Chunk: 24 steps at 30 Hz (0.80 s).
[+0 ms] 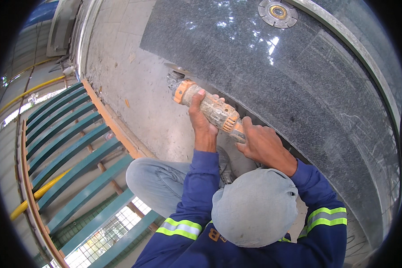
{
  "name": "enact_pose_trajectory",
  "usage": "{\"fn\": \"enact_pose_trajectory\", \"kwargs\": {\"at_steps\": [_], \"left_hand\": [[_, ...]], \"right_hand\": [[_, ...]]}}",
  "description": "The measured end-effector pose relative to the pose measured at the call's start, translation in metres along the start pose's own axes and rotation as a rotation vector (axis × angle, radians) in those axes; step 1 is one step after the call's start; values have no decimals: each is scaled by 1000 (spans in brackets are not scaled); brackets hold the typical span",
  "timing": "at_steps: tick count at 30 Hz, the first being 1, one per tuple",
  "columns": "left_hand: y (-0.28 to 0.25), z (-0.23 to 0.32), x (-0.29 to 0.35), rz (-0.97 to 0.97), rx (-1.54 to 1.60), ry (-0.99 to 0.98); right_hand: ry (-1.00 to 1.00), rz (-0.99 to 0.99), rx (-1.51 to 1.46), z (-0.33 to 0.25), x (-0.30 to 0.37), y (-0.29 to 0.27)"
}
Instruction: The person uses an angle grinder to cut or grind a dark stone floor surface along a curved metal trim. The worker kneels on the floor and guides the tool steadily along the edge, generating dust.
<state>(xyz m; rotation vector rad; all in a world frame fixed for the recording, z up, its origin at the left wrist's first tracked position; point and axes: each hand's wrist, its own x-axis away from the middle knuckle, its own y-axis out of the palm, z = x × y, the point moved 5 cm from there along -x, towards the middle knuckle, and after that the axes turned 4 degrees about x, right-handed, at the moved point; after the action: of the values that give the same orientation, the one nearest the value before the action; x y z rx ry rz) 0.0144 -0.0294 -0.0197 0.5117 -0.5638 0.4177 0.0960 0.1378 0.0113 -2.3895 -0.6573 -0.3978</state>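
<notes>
Both of my hands hold a dusty orange angle grinder [216,111]. My left hand [200,117] wraps around the front of its body, just behind the head. The rear handle is gripped by my right hand [262,144]. The grinder's disc [176,70] sits at the lower left edge of a large dark polished granite slab [299,80]. My sleeves are blue with reflective yellow and grey bands. A grey cap [254,206] covers the lower middle of the view.
A spare round cutting disc [278,12] lies on the slab at the top. Bare concrete floor [129,76] runs left of the slab. Teal railing bars [71,147] and a yellow pipe [40,192] border the left. My knee in grey trousers [156,178] is bent below the grinder.
</notes>
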Motion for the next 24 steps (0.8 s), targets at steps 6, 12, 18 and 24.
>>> {"fn": "enact_pose_trajectory", "kwargs": {"at_steps": [6, 12, 18, 24], "left_hand": [[-2, 1, -5, -1, 4, -8], [1, 0, 0, -28, 10, -22], [1, 0, 2, -14, 5, -3], [-2, 0, -7, -23, 23, -6]], "right_hand": [[-33, 50, 30, -1, -3, 2], [-32, 43, 46, 0, 0, 2], [-16, 17, -4, -2, 3, -3], [-38, 50, 15, -2, -1, -1]]}}
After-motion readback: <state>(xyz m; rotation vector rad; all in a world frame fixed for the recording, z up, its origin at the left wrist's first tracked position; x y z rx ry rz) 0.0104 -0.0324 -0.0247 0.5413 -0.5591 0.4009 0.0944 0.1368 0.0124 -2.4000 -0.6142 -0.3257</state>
